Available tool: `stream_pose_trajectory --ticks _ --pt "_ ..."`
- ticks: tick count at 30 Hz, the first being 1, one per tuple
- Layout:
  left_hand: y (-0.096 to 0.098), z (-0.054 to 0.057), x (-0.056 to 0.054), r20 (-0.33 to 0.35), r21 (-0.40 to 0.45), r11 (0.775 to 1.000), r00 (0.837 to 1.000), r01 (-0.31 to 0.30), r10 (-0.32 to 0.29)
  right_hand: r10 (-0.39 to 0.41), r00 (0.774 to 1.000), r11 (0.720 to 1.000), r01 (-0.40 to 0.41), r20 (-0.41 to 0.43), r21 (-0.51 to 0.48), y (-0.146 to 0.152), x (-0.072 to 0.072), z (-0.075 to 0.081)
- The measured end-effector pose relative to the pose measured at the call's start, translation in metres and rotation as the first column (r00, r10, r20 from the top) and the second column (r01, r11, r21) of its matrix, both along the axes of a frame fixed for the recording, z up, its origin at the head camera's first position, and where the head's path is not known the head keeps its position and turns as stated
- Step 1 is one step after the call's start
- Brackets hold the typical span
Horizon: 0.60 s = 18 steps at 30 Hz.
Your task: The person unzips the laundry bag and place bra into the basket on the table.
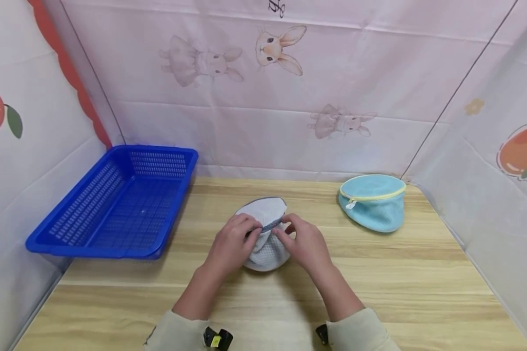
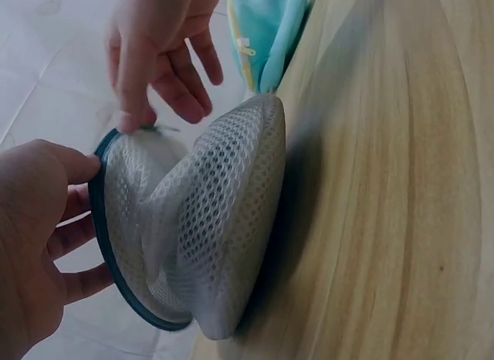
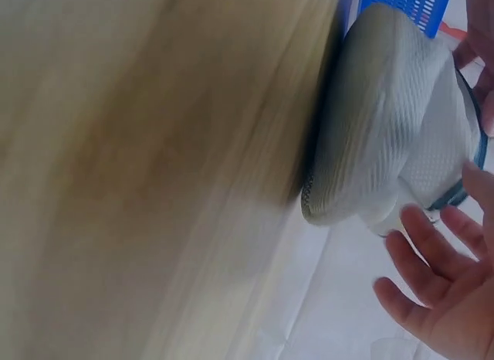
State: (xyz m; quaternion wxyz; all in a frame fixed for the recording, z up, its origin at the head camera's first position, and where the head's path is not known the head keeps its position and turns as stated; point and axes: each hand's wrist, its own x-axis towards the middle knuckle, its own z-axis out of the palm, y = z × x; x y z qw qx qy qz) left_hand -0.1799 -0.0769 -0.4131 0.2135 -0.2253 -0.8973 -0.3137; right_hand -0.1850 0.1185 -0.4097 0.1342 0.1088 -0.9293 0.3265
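The head view is facing forward and down from above the pale wood-grain tabletop (image 1: pixel 421 273). Turned sideways at close range, the wrist views are showing opposite sides of the round white mesh pouch with dark-blue trim (image 1: pixel 268 258), which all three views are sharing.

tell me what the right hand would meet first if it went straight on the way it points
The right hand would most likely meet the rounded white mesh bag with dark bluish trim first, directly at its fingers; whether it already pinches the edge is hard to tell.
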Motion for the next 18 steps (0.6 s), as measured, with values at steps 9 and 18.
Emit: stream_pose_trajectory --ticks 9,18 --pt "-0.0017 0.0030 -0.0017 -0.029 -0.024 0.999 0.999 0.038 -0.038 0.030 0.997 0.998 -0.026 -0.068 0.057 -0.0027 -0.0042 0.0036" --pt "0.0010 0.0012 -0.0011 -0.063 -0.029 0.999 0.997 0.036 -0.037 0.093 0.993 0.989 -0.101 0.074 0.108 -0.0082 -0.0055 0.0023"
